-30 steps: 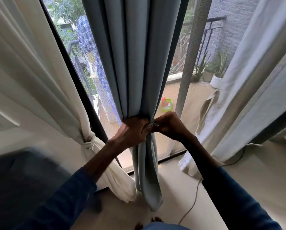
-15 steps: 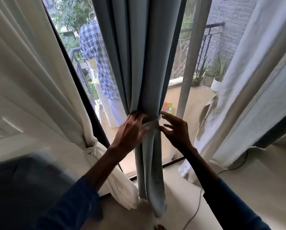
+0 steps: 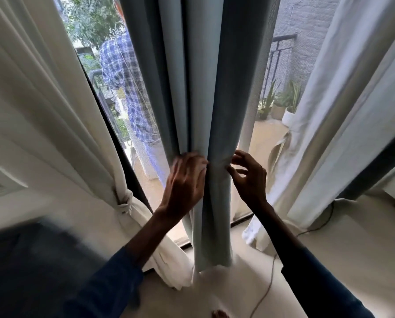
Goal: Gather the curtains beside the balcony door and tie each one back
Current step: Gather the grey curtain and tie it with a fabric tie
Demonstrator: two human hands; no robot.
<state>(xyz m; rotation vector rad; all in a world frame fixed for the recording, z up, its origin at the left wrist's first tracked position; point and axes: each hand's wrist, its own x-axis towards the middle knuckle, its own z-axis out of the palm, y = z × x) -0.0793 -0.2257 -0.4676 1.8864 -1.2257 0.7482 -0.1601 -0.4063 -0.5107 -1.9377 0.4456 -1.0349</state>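
Note:
A grey-blue curtain (image 3: 205, 92) hangs in the middle of the balcony door, pulled into a tight bundle with a band of the same cloth (image 3: 217, 165) around its waist. My left hand (image 3: 185, 182) lies flat against the left side of the bundle, fingers spread and blurred. My right hand (image 3: 249, 177) hovers at the right side, fingertips touching the band, fingers apart. A cream curtain (image 3: 42, 106) on the left is tied back with a knot (image 3: 125, 201). Another pale curtain (image 3: 339, 106) hangs loose on the right.
Behind the glass a person in a blue checked shirt (image 3: 120, 83) stands on the balcony near potted plants (image 3: 283, 106). A thin cable (image 3: 267, 288) runs over the floor at the right. A dark blurred object (image 3: 42, 267) fills the lower left.
My hands went from clenched on the band at the bundle's waist to open with fingers spread. The view has moved closer and the bundle now stays gathered without my grip.

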